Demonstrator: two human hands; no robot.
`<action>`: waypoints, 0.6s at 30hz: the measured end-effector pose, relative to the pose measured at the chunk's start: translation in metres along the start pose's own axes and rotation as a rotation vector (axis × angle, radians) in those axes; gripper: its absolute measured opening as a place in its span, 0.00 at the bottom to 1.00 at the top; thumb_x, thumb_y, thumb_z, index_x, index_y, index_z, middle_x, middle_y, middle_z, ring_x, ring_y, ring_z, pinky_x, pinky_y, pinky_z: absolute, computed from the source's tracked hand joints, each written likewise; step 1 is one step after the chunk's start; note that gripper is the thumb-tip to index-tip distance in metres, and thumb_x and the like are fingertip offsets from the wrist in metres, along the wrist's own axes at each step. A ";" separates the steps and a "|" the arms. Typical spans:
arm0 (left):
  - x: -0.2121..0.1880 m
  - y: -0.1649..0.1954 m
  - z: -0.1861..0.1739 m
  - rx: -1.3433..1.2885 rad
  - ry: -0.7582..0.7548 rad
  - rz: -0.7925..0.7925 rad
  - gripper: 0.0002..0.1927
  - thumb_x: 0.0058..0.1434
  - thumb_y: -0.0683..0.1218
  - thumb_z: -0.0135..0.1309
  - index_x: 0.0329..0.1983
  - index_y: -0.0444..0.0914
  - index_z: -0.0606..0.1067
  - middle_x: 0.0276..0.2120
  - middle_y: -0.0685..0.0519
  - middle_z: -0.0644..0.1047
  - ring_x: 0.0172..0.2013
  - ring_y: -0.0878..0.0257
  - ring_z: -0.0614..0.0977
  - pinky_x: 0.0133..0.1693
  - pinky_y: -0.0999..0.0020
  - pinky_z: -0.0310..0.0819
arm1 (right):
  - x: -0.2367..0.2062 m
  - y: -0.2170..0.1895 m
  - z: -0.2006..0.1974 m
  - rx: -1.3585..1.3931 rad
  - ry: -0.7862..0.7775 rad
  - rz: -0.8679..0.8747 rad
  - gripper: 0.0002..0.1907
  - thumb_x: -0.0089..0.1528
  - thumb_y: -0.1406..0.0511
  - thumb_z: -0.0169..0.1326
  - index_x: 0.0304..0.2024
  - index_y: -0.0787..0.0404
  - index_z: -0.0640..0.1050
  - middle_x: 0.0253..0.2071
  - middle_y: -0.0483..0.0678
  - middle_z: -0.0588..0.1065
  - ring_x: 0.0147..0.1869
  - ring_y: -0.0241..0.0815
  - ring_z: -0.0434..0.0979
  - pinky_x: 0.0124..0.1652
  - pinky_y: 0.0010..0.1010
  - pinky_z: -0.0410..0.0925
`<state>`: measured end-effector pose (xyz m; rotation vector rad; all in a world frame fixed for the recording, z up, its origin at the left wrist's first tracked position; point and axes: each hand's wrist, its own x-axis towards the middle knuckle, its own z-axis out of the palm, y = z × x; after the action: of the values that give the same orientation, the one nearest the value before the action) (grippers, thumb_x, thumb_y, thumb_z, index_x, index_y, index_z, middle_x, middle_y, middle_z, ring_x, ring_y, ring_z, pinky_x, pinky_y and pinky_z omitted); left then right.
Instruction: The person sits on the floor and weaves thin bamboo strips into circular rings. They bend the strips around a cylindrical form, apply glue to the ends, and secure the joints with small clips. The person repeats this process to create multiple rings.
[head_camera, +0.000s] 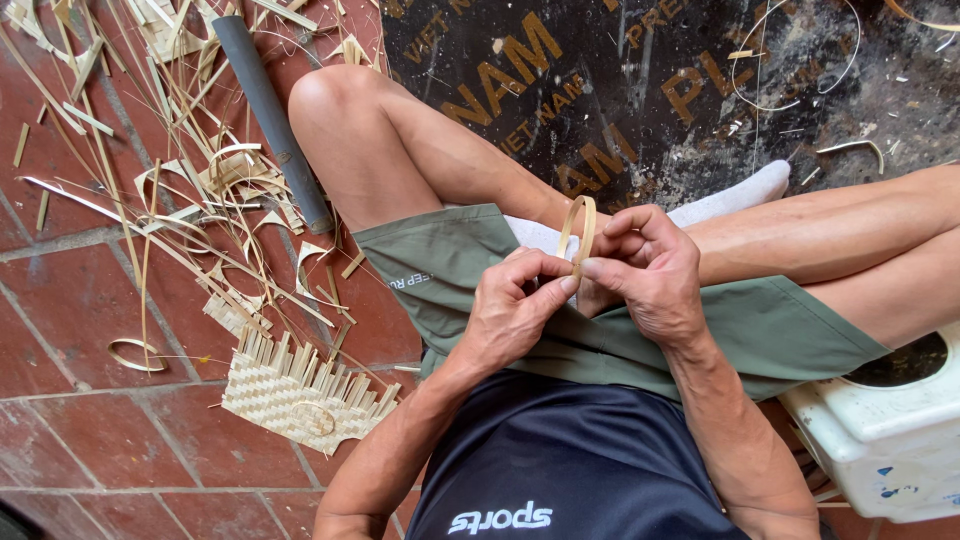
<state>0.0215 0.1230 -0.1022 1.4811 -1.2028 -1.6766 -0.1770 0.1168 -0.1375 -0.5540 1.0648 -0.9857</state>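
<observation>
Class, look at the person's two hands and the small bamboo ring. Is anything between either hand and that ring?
Nothing visible. The left hand and the right hand both grip the bamboo strip ring directly, fingertips pinching its lower part above the lap. The woven bamboo mat piece and grey pipe lie aside on the brick floor.

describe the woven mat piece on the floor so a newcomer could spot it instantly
Start at the red brick floor beside the person's left arm. Below the litter of loose bamboo strips lies the woven mat piece, pale and flat. It alone shows a checker weave with strip ends sticking out along its upper edge.
</observation>
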 end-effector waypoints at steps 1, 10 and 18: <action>-0.001 0.001 0.000 0.015 -0.005 0.011 0.07 0.64 0.43 0.60 0.42 0.35 0.81 0.32 0.56 0.74 0.32 0.70 0.73 0.35 0.73 0.68 | 0.000 -0.001 0.000 -0.030 0.004 0.000 0.22 0.57 0.79 0.62 0.50 0.65 0.69 0.40 0.49 0.78 0.41 0.33 0.79 0.42 0.24 0.74; 0.000 0.008 0.002 0.170 0.001 0.144 0.06 0.62 0.42 0.62 0.41 0.35 0.80 0.32 0.52 0.78 0.35 0.64 0.76 0.38 0.69 0.72 | -0.007 0.002 0.009 -0.091 0.072 -0.102 0.21 0.60 0.79 0.62 0.50 0.64 0.68 0.38 0.47 0.75 0.40 0.31 0.77 0.40 0.22 0.74; 0.002 0.011 0.003 0.161 0.037 0.144 0.06 0.62 0.41 0.62 0.41 0.35 0.80 0.33 0.51 0.78 0.35 0.61 0.79 0.38 0.67 0.74 | -0.001 0.011 0.005 0.024 0.056 -0.147 0.20 0.60 0.80 0.62 0.49 0.64 0.69 0.37 0.48 0.75 0.39 0.32 0.77 0.40 0.22 0.74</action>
<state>0.0165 0.1176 -0.0936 1.4749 -1.4166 -1.4803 -0.1682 0.1222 -0.1433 -0.5942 1.0719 -1.1468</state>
